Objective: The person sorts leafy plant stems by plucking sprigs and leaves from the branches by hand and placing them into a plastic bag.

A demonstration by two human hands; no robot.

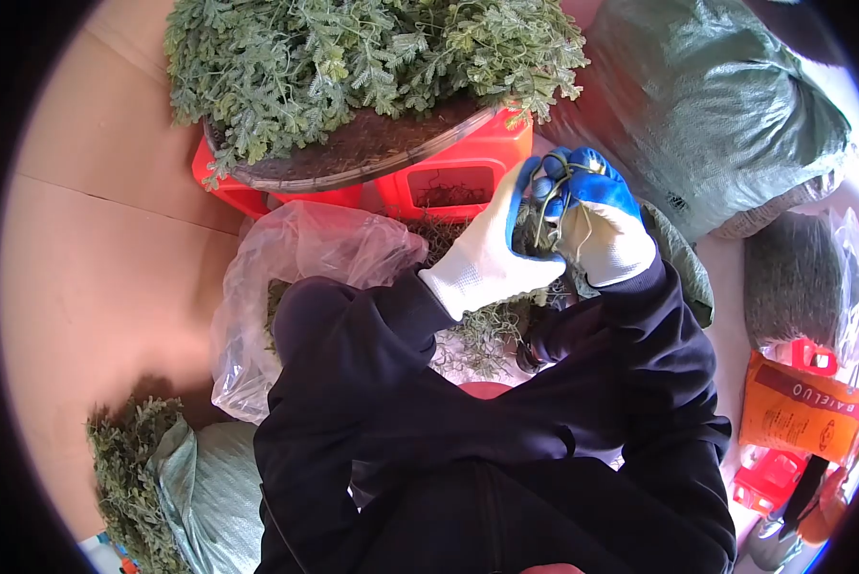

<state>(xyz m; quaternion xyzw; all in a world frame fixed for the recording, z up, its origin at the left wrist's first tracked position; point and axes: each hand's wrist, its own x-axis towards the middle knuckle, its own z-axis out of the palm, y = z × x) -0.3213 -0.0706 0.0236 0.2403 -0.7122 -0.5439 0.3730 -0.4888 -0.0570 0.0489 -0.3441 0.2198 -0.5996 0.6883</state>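
Observation:
Both my hands wear white knit gloves with blue coated palms and fingers. They meet in front of my chest around a small tangle of thin green stems [546, 212]. My right hand [606, 220] has its fingers bent closed on the stems, and some loose ends hang over the glove. From the other side, my left hand [492, 239] curves round the same stems, its thumb low and fingers up; its fingertips are partly hidden. Below the hands, more loose green stems [492, 330] lie between my knees.
Ahead, a round woven tray [353, 158] heaped with artificial green foliage [372, 57] rests on red plastic stools [449, 182]. A clear plastic bag [257, 306] lies at left. Green woven sacks [697, 115] stand at right, near an orange bag [803, 407]. Another foliage sack [209, 497] sits lower left.

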